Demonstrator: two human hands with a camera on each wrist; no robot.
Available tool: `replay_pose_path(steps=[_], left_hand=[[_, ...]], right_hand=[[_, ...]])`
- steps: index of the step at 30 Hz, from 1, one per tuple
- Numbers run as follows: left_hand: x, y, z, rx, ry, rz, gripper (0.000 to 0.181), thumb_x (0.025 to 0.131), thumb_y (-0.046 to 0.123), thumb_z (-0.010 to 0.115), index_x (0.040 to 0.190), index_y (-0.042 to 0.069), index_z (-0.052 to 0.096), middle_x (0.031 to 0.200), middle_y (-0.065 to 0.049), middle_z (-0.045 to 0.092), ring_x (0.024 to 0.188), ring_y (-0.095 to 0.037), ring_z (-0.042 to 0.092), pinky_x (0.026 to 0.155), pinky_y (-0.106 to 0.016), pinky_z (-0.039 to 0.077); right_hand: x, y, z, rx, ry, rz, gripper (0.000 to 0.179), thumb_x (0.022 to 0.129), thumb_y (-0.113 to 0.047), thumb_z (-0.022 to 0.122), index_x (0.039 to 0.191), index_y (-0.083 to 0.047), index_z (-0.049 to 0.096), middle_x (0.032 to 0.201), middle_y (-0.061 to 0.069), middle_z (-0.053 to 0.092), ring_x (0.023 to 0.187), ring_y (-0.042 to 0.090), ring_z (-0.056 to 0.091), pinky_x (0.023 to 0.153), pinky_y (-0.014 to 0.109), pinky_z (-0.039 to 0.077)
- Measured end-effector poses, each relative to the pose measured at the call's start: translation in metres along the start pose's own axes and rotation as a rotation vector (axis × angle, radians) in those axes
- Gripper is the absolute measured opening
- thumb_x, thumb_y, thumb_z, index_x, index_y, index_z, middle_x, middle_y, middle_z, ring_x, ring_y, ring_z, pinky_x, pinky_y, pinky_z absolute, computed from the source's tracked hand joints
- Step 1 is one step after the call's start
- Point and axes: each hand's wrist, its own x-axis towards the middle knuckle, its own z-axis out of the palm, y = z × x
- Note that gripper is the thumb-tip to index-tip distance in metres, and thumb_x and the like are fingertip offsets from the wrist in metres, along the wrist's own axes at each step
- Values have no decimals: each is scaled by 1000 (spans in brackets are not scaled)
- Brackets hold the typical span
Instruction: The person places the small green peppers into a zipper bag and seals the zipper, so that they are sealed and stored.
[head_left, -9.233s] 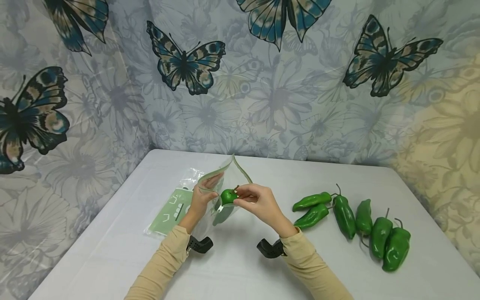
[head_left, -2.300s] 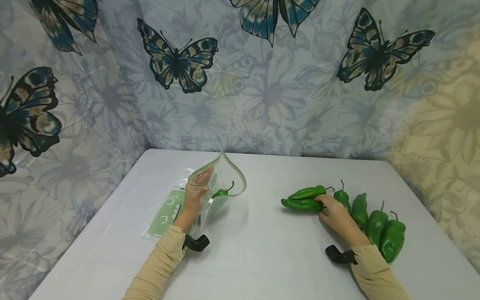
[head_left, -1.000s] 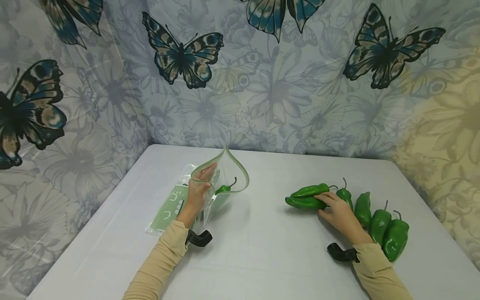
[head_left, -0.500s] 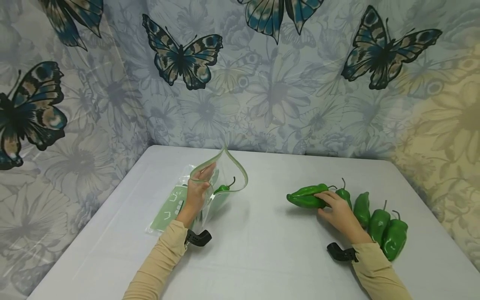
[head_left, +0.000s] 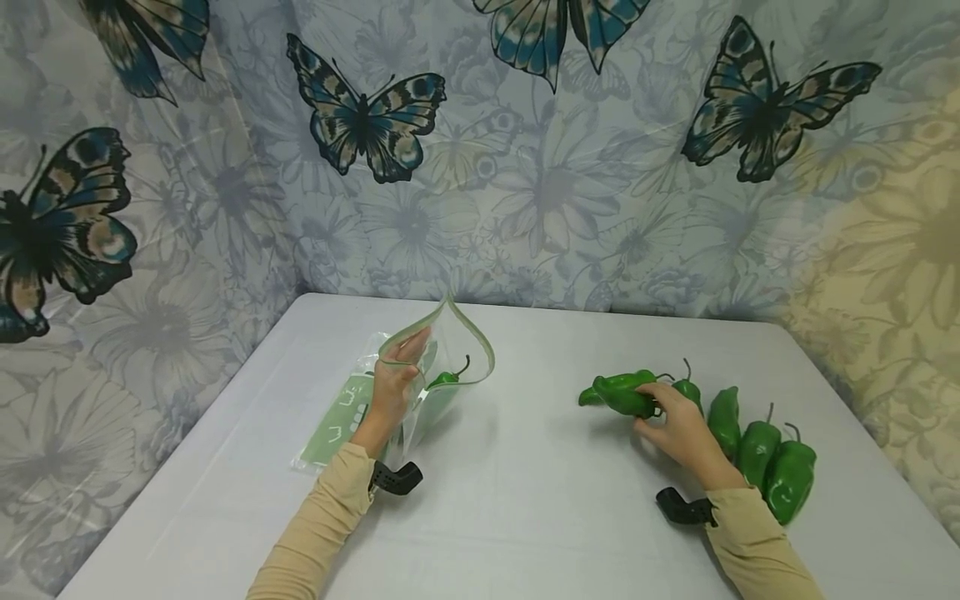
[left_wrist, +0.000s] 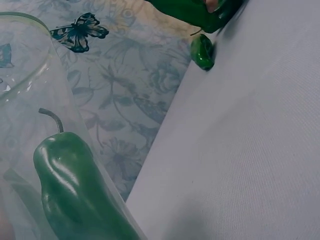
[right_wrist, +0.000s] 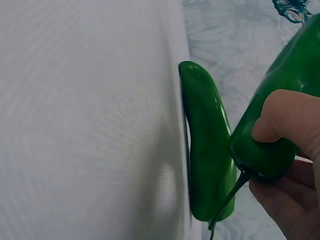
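A clear plastic bag with a green rim (head_left: 437, 406) stands with its mouth spread wide. My left hand (head_left: 392, 379) grips its left side, fingers along the film and thumb across from them. Inside the bag is a green pepper (left_wrist: 75, 185), its stem upward. On the right, my right hand (head_left: 678, 425) holds another green pepper (head_left: 624, 395) at its stem end, thumb on one side and fingers beneath. That pepper is tilted and lifted slightly off the table. Beside it in the right wrist view lies a slimmer green pepper (right_wrist: 207, 145), mostly hidden in the head view.
Several more green peppers (head_left: 759, 454) lie in a row to the right of my right hand. A flat clear packet with a green printed panel (head_left: 337, 421) lies behind and left of the bag. The white table (head_left: 525, 500) meets a butterfly-patterned cloth backdrop (head_left: 555, 200).
Earlier my right hand was lowering a pepper into the bag; it moved right and took hold of another. In the last half second that pepper rose and tilted. The left hand stays at the bag.
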Motion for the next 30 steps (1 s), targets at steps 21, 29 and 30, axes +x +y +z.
replay_pose_path(steps=[21,29,30], left_hand=[[-1,0,0,34,-21,-17,65,70,41,72,117,2,53,117,-8,56,115,-22,46,102,-39,25],[-2,-2,5,26,-27,-21,66,70,41,72,118,-1,52,117,-6,57,116,-22,45,103,-38,24],[-3,-2,5,25,-26,-21,66,70,40,72,118,-1,52,117,-6,57,116,-22,45,103,-38,24]], right_hand=[[-2,-5,-2,87,-81,61,55,52,11,80,97,-1,50,91,12,52,81,31,56,65,40,52],[-2,-9,-5,124,-33,47,60,52,16,78,104,4,51,92,14,54,80,31,57,64,37,53],[-2,-10,-6,134,-23,43,60,52,16,77,105,5,51,92,14,54,79,31,57,64,35,53]])
